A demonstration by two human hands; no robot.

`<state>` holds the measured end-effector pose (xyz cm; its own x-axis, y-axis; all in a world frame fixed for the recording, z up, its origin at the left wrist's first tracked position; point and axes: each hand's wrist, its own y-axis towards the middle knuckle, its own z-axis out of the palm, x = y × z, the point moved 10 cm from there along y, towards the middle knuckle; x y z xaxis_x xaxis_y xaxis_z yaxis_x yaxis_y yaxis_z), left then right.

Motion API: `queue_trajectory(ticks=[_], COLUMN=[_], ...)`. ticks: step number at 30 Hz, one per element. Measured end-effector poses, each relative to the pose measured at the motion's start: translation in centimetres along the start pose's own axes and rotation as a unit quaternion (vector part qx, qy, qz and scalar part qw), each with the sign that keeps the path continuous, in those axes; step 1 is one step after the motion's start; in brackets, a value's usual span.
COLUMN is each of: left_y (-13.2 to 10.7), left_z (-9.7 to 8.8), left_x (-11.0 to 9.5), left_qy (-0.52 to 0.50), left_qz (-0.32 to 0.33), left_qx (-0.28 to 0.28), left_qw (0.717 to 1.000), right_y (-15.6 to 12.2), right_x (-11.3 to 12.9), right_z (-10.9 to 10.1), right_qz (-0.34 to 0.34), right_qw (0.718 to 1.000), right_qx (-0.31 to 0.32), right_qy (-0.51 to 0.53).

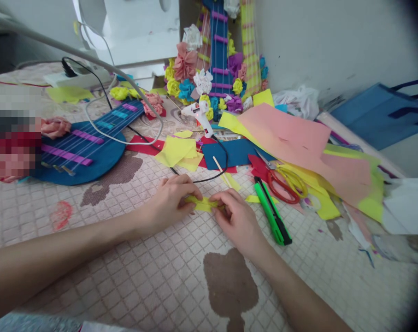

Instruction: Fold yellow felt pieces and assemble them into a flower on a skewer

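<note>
Head view. Just below centre of the frame, low over the quilted surface [153,281]: a crumpled yellow strip [203,204], long axis almost level across the picture, left end a touch higher. Pinched at that left end by the left hand [169,203], fingers closed tight on it. Gripped at the other end by the right hand [238,221], fingers [222,199] likewise clamped on the strip (only its middle showing). Just right of the right hand, a green utility knife [273,214]; above it, red-and-yellow scissors [285,182]. Upper centre, a white glue gun [200,115].
</note>
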<state>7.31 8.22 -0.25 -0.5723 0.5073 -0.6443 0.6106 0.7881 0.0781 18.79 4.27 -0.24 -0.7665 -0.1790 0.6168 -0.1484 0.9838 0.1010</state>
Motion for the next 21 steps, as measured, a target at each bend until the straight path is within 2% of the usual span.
queue_trajectory(ticks=[4, 10, 15, 21], left_y=[0.1, 0.1, -0.1, -0.1], left_z=[-0.1, -0.1, -0.2, -0.2], left_x=[0.0, -0.2, -0.2, 0.1], left_qy=[0.0, 0.014, 0.032, 0.018], left_qz=[0.004, -0.004, -0.004, -0.01], left_qx=[-0.003, -0.012, -0.035, -0.028], left_qw=[1.0, 1.0, 0.999, 0.999], right_y=[0.1, 0.3, 0.2, -0.3], right_x=[-0.3, 0.1, 0.0, 0.8], right_z=[-0.2, 0.5, 0.3, 0.0], right_qz=[0.015, -0.004, -0.007, -0.074], right_qw=[1.0, 0.997, 0.997, 0.996], right_qx=[-0.026, -0.026, -0.036, -0.016], right_qy=[0.0, -0.076, -0.061, -0.057])
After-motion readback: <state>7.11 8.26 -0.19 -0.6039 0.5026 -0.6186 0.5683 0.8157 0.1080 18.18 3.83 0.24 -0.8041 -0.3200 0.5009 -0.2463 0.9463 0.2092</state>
